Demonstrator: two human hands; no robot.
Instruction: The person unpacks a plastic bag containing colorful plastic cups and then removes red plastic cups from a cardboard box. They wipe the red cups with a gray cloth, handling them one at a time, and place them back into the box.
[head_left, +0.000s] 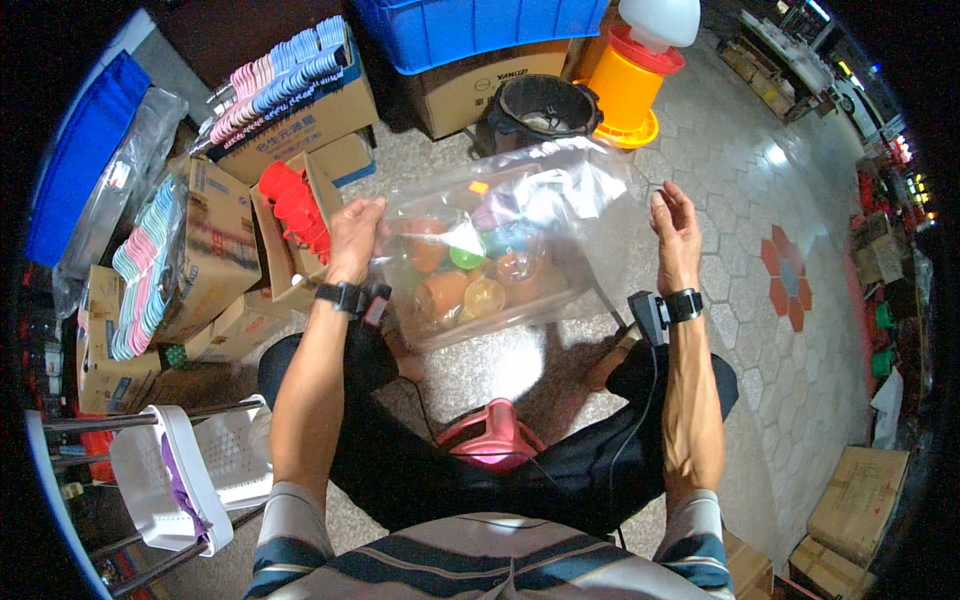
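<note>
A large clear plastic bag [592,255] stretches in front of me above the floor. Through its film I see several small cups or pots: terracotta-coloured ones [440,297], a green one [466,250] and a yellow one [486,298], plus blue and purple pieces. My left hand [356,238] pinches the bag's left edge between thumb and fingers. To the right of the bag, my right hand [678,232] is raised with its fingers partly bent and apart, and nothing shows in them. Each wrist wears a dark strap with a small device.
A pink plastic stool [494,432] stands between my legs. At left are cartons [210,240], red plastic items [296,212], bundled hangers [148,268] and a white basket [160,480]. Beyond the bag stand a black bucket [545,108], a blue crate [480,35] and a yellow-and-red feeder [630,85].
</note>
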